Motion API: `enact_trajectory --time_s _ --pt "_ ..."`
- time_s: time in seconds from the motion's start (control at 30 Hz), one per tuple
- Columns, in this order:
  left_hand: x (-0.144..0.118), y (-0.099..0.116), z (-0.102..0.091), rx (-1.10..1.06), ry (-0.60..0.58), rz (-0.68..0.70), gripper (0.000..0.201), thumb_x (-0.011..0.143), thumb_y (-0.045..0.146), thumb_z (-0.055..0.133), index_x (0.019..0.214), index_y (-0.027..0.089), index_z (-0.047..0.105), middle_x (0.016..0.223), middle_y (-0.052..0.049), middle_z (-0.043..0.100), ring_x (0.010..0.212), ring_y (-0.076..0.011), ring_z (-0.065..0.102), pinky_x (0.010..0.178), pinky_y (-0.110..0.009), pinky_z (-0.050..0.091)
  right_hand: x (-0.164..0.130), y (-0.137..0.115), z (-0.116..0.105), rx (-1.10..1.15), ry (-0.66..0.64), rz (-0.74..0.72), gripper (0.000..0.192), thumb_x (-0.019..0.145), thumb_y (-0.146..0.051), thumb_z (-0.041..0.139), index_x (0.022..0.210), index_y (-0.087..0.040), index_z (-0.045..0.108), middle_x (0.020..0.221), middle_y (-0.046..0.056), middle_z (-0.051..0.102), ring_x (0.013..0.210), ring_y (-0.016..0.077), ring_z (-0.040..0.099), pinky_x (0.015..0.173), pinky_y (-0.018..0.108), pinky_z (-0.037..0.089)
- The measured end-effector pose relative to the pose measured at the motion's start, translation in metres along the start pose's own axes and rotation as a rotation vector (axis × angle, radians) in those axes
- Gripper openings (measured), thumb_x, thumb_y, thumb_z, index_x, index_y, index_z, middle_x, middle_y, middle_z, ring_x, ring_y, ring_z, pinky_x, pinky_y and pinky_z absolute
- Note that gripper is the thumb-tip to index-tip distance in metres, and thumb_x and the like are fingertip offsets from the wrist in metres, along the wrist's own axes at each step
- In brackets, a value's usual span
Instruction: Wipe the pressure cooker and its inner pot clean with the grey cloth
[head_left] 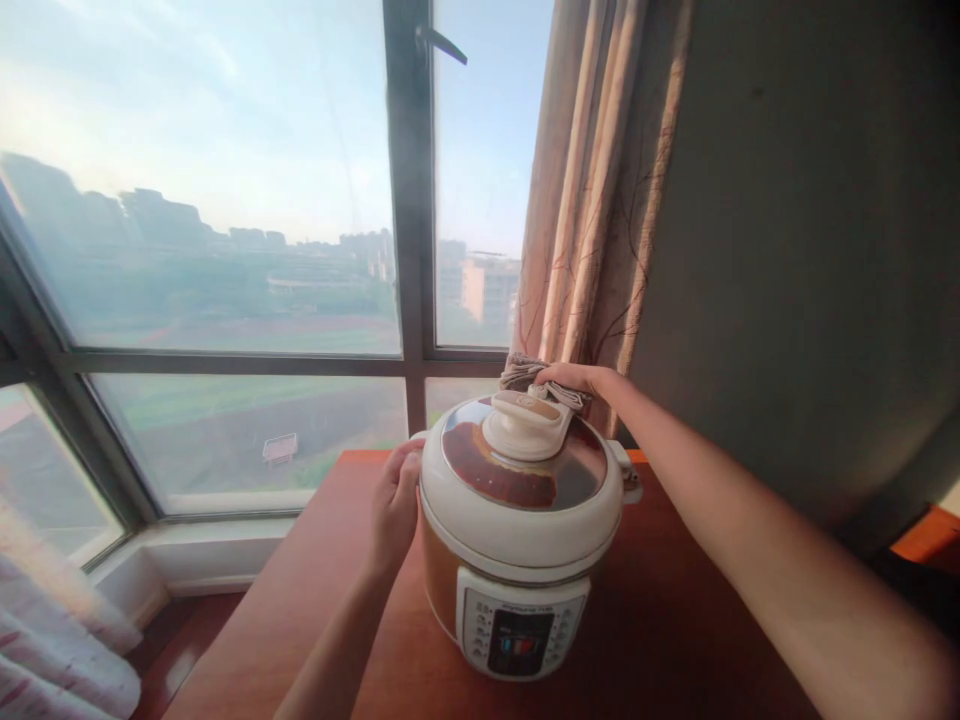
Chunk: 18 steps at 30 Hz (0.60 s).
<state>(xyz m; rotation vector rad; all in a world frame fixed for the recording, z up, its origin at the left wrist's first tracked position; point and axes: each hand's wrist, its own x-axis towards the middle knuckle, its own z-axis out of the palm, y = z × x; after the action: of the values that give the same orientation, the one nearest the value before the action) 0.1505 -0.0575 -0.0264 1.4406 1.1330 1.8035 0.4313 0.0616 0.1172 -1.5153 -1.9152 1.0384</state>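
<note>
The cooker (521, 530) stood on the desk (675, 620), left hand (394, 505) gripping its side, right hand (570, 378) pressing a cloth (525, 372) on its lid; panel lettering unreadable.

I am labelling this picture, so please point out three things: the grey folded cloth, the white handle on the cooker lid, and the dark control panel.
grey folded cloth (525, 374), head view, on the bunched folds left of the right hand.
white lid handle (525, 425), head view, on its top.
dark control panel (520, 641), head view, on the display.
</note>
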Motion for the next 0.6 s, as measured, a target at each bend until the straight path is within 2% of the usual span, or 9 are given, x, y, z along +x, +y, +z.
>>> enact_trajectory --time_s 0.2,0.37,0.47,0.53,0.6 --pt "0.002 -0.004 -0.001 0.008 -0.022 0.007 0.039 0.095 0.045 0.049 0.112 0.018 0.071 0.109 -0.007 0.074 0.106 -0.0265 0.065 0.092 -0.036 0.048 -0.030 0.029 -0.003 0.057 0.095 -0.049 0.013 0.075 -0.023 0.061 0.084 -0.015 0.067 0.064 0.003 0.069 0.059 0.0206 0.061 0.060 0.031 0.052" --pt "0.002 -0.005 -0.001 0.018 -0.014 0.014 0.039 0.095 0.046 0.048 0.110 0.018 0.071 0.106 -0.007 0.074 0.104 -0.0260 0.065 0.092 -0.036 0.048 -0.061 0.034 -0.008 -0.014 0.164 -0.182 0.027 0.069 -0.015 0.059 0.092 -0.015 0.074 0.092 0.004 0.077 0.091 0.0268 0.068 0.089 0.037 0.053" --pt "0.002 -0.004 0.000 0.020 -0.004 0.013 0.038 0.094 0.046 0.048 0.106 0.018 0.070 0.105 -0.007 0.074 0.103 -0.0261 0.065 0.092 -0.036 0.048 -0.100 0.030 -0.007 -0.164 0.167 -0.344 0.039 0.072 -0.014 0.057 0.106 -0.017 0.075 0.111 0.005 0.076 0.110 0.0315 0.066 0.103 0.045 0.048" --pt "0.002 -0.003 0.000 0.017 -0.009 0.011 0.038 0.094 0.046 0.048 0.106 0.018 0.070 0.106 -0.007 0.073 0.104 -0.0259 0.064 0.092 -0.036 0.047 -0.132 0.029 -0.001 -0.224 0.150 -0.446 0.054 0.075 -0.013 0.056 0.126 -0.021 0.069 0.129 0.004 0.070 0.124 0.0306 0.060 0.112 0.046 0.042" --pt "0.002 -0.002 0.000 0.021 -0.011 0.009 0.037 0.094 0.045 0.048 0.105 0.018 0.069 0.107 -0.006 0.073 0.103 -0.0253 0.064 0.092 -0.035 0.047 -0.165 0.033 0.008 -0.266 0.143 -0.489 0.059 0.078 -0.014 0.055 0.135 -0.023 0.063 0.139 0.004 0.064 0.131 0.0293 0.056 0.117 0.048 0.037"
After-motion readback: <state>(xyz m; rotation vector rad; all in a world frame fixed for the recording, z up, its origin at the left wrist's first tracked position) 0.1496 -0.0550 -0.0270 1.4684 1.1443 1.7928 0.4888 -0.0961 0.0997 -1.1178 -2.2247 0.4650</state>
